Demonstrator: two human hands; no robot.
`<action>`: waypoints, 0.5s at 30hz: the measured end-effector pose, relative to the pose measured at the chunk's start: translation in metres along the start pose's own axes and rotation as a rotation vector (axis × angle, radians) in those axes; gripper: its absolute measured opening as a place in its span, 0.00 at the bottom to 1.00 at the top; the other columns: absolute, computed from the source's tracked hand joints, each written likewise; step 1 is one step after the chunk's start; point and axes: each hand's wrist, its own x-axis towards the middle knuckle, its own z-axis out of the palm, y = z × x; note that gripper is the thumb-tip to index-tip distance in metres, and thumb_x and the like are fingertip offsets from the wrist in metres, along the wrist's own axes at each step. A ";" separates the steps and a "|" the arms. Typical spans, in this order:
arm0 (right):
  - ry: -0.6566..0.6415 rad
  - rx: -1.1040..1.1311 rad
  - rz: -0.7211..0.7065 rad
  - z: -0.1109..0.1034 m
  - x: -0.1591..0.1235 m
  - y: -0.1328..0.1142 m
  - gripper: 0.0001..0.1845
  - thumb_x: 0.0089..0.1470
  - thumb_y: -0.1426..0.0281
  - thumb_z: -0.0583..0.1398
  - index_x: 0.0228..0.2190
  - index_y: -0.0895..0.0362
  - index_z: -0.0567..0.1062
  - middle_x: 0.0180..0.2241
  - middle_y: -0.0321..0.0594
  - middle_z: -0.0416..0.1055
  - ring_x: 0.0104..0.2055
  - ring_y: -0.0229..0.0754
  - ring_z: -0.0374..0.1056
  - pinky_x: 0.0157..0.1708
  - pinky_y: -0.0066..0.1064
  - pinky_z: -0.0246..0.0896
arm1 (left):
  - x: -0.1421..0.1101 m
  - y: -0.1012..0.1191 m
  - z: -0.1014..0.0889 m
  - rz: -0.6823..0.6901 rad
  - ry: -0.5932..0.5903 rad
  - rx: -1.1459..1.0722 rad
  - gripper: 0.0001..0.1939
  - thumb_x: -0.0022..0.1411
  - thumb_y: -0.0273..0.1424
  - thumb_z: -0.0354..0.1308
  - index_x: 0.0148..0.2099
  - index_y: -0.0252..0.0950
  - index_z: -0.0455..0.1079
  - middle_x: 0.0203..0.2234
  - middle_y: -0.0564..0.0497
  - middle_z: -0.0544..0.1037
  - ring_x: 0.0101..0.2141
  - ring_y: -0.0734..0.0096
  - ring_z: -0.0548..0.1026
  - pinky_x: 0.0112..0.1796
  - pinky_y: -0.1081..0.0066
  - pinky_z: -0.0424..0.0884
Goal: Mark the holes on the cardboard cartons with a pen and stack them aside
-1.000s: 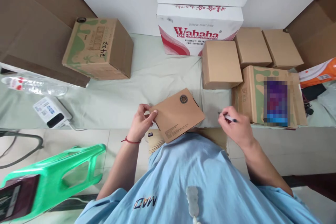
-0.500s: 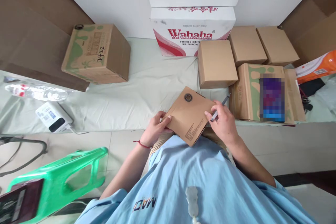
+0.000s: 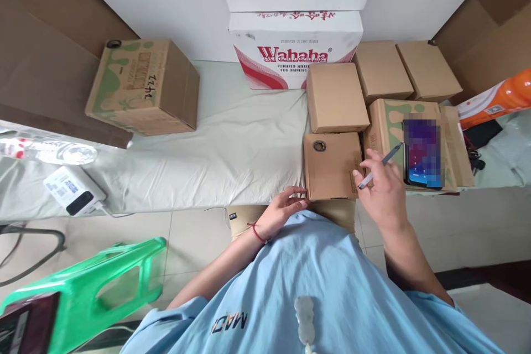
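A flat brown cardboard box with a dark ring mark near its upper left corner lies at the table's front edge. My left hand is at its lower left corner, fingers extended and fingertips against the edge. At the box's right side is my right hand, closed round a grey pen that slants up to the right. The right fingertips are close to the box's right edge; whether they press on it is hard to tell.
Plain brown boxes and a white Wahaha carton stand behind. Right of the flat box, a phone lies on a green-patterned box. Another carton, a white power bank and a green stool are leftward.
The flat box has moved right, from over my lap onto the table, and turned square to its edge. Both hands moved right with it; my left hand has loosened. The pen stays in my right hand.
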 end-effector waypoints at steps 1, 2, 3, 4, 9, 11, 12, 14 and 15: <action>-0.035 -0.008 -0.022 0.003 -0.004 -0.002 0.06 0.69 0.70 0.63 0.47 0.53 0.75 0.62 0.57 0.79 0.67 0.64 0.73 0.63 0.60 0.72 | 0.001 -0.001 0.000 0.006 -0.012 0.013 0.32 0.61 0.49 0.76 0.60 0.40 0.76 0.48 0.43 0.87 0.56 0.51 0.84 0.61 0.54 0.75; -0.066 -0.009 -0.044 0.007 -0.007 -0.005 0.06 0.69 0.71 0.62 0.47 0.53 0.75 0.62 0.57 0.80 0.69 0.65 0.71 0.64 0.60 0.71 | 0.002 -0.002 -0.001 0.014 -0.036 0.035 0.34 0.61 0.49 0.76 0.63 0.40 0.75 0.50 0.42 0.87 0.57 0.50 0.84 0.60 0.54 0.76; -0.088 0.002 -0.063 0.010 -0.009 -0.007 0.06 0.69 0.71 0.62 0.47 0.54 0.76 0.61 0.56 0.80 0.70 0.64 0.70 0.65 0.60 0.71 | 0.003 -0.002 -0.002 0.022 -0.067 0.063 0.35 0.62 0.50 0.75 0.65 0.40 0.74 0.51 0.41 0.87 0.58 0.49 0.84 0.59 0.54 0.77; -0.099 0.023 -0.078 0.013 -0.010 -0.010 0.06 0.69 0.72 0.62 0.47 0.53 0.76 0.61 0.55 0.81 0.71 0.63 0.70 0.65 0.60 0.70 | 0.005 -0.001 -0.004 0.027 -0.102 0.088 0.36 0.63 0.50 0.74 0.66 0.40 0.74 0.53 0.40 0.86 0.59 0.47 0.83 0.58 0.53 0.78; 0.023 0.168 -0.165 0.013 -0.007 -0.023 0.07 0.69 0.73 0.62 0.47 0.51 0.75 0.56 0.50 0.84 0.65 0.57 0.76 0.64 0.56 0.73 | 0.017 0.022 -0.053 0.370 0.228 0.410 0.32 0.64 0.55 0.71 0.61 0.42 0.75 0.63 0.38 0.79 0.61 0.49 0.80 0.55 0.52 0.81; 0.089 0.186 -0.193 0.008 -0.005 -0.026 0.08 0.69 0.74 0.63 0.46 0.50 0.75 0.54 0.48 0.85 0.63 0.56 0.78 0.62 0.56 0.75 | 0.019 0.045 -0.094 0.606 0.767 0.551 0.30 0.63 0.57 0.71 0.56 0.43 0.73 0.52 0.42 0.82 0.53 0.52 0.83 0.51 0.50 0.82; 0.121 0.190 -0.203 0.006 -0.004 -0.027 0.09 0.68 0.75 0.63 0.46 0.49 0.75 0.52 0.47 0.85 0.61 0.55 0.79 0.60 0.55 0.76 | 0.019 0.059 -0.116 0.661 0.935 0.554 0.29 0.64 0.55 0.71 0.55 0.43 0.71 0.52 0.42 0.80 0.54 0.51 0.81 0.55 0.47 0.80; 0.192 0.198 -0.227 0.002 -0.003 -0.027 0.11 0.67 0.77 0.64 0.46 0.49 0.75 0.49 0.46 0.86 0.58 0.55 0.81 0.57 0.54 0.78 | 0.014 0.093 -0.163 0.737 1.193 0.530 0.26 0.66 0.52 0.70 0.52 0.43 0.64 0.56 0.42 0.74 0.61 0.47 0.75 0.64 0.38 0.71; 0.226 0.204 -0.243 0.001 -0.002 -0.027 0.12 0.65 0.78 0.65 0.46 0.49 0.75 0.47 0.46 0.86 0.56 0.56 0.81 0.55 0.54 0.79 | 0.010 0.111 -0.186 0.772 1.311 0.515 0.25 0.67 0.51 0.70 0.51 0.44 0.62 0.57 0.41 0.72 0.64 0.45 0.71 0.68 0.35 0.64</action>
